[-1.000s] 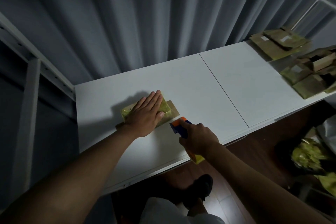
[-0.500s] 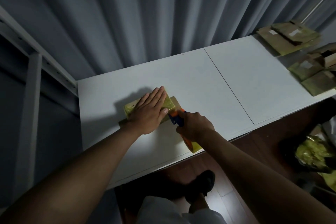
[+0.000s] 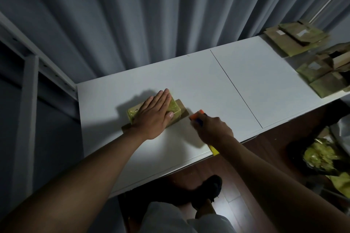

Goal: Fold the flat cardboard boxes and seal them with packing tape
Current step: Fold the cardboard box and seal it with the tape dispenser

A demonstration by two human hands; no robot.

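1. the left hand (image 3: 154, 114) lies flat on the small box (image 3: 171, 108), fingers straight and together, pointing away from the person, thumb tip over the box's near right edge. palm and wrist cover the box's near left part.
2. the right hand (image 3: 212, 128) is curled round a tape dispenser (image 3: 198, 117), its orange and blue head poking out past the knuckles just right of the box, apart from it by a narrow strip of table. a yellow piece of the dispenser shows under the wrist, past the table's front edge.
3. the box is wrapped in shiny yellowish tape and sits on a brown cardboard flap that shows at its right side and near left corner.
4. the box sits toward the left end of the white table (image 3: 189, 81). left of the box there is a band of bare top before the table's end, where a white metal rack (image 3: 28, 81) stands. beyond the box is open top up to the grey curtain (image 3: 151, 15).
5. right of the box the top runs bare past a seam to the far right end, where flat cardboard boxes (image 3: 297, 38) and more cardboard pieces (image 3: 325, 73) lie, well apart from the box.
6. the front edge runs just behind the right wrist.
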